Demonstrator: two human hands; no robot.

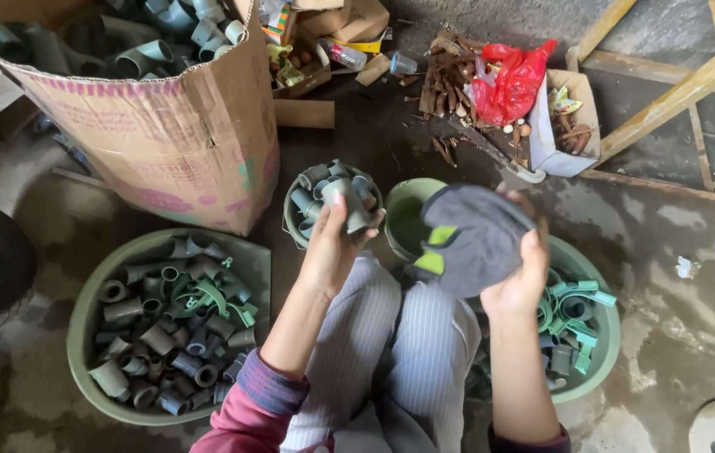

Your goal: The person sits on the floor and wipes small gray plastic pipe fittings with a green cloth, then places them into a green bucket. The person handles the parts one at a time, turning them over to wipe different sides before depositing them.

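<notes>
The person sits on the floor with knees up, and the step in hand looks like wiping or sorting pipe fittings. The left hand (334, 243), just left of the frame's centre, has its fingers wrapped around a short grey pipe fitting (347, 205), which is held above the small bucket of fittings (307, 197) at upper centre. The fitting's long axis runs roughly up the frame, tilted a little to the left, with its open end pointing away from the person toward the top. The right hand (518, 277), right of centre, pinches a dark grey cloth glove with yellow-green patches (468, 239) between thumb and fingers; the glove hangs bunched between the two hands. By my judgement, the next move calls for bringing fitting and glove together while keeping the fitting steady. A green basin of grey fittings (89, 306) lies at lower left, another green basin (605, 335) with green clips at lower right, and a big cardboard box (173, 134) at upper left.
</notes>
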